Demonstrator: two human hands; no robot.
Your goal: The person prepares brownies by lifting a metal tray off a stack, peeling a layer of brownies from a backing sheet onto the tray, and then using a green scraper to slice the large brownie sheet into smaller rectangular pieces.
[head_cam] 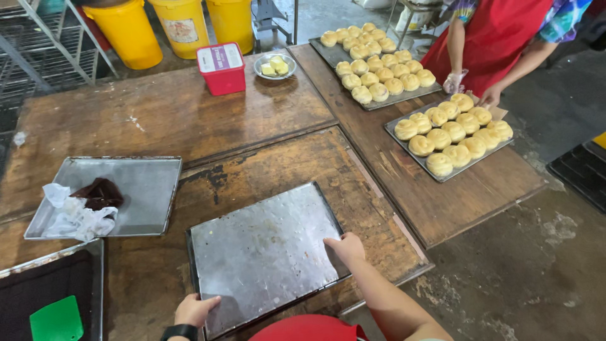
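The left hand (194, 309) clamps its fingers on the near-left corner of the empty metal tray (265, 252). The tray's long axis runs from those fingers up and rightward across the wooden table (158, 113). The right hand (345, 247) curls its fingers over the tray's right edge, both hands equally close.

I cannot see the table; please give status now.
Left hand and right hand grip empty metal tray edges. Tray flat on wooden table. Nothing in the way.

We see a big flat metal tray (262, 252) lying on the wooden table. It is grey, shiny and a bit stained. It sits turned a little, near the table's front edge.
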